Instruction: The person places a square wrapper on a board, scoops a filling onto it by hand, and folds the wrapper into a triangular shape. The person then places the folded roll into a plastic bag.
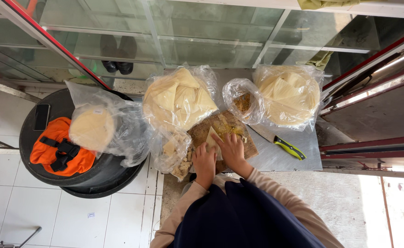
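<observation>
At 9 o'clock a black drum (105, 177) carried an orange bag (62, 154), a phone (41, 116) & a bagged round stack of wrappers (92, 128). Center: left hand (204, 164) lay flat, fingers together, holding nothing, pressing the triangular pastry sheet (212, 138) on the cutting board (211, 126). Right hand (232, 148) at 1 o'clock of it, fingers spread on the same sheet. Sheet looked thin, light, floppy, tear-prone; best lifted by an edge or corner w/ fingertips. At 3 o'clock, a green-handled knife (282, 143) lay on the worktop (280, 158).

Hands (218, 154) on cutting board (248, 140), knife (282, 143) right, wrapper bags (179, 98) behind (another left)
</observation>
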